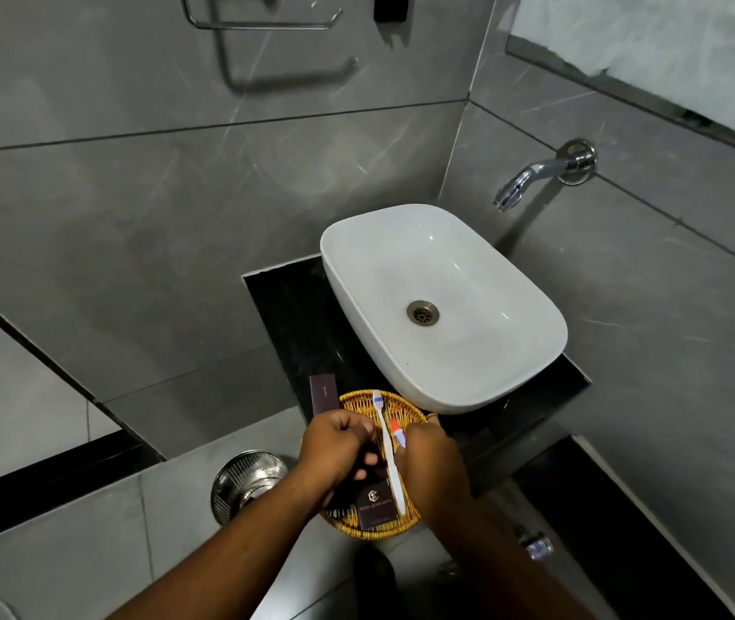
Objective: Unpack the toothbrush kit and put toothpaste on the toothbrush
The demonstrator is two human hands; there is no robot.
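Note:
A round wicker basket (406,407) sits on the black counter, just in front of the basin. A white toothbrush (387,440) with blue bristles lies across it, head pointing toward the basin, between my two hands. My right hand (435,463) is closed on a small toothpaste tube (398,433) whose red cap sticks out past my fingers. My left hand (336,449) curls over the upper end of a dark kit box (375,507) with a printed logo, which lies in the basket under the toothbrush handle.
A second dark box (324,392) marked "Comb" stands at the basket's far left edge. The white basin (491,351) fills the counter (285,306) behind, with a chrome wall tap (536,174) above it. A steel bin (247,481) stands on the floor to the left.

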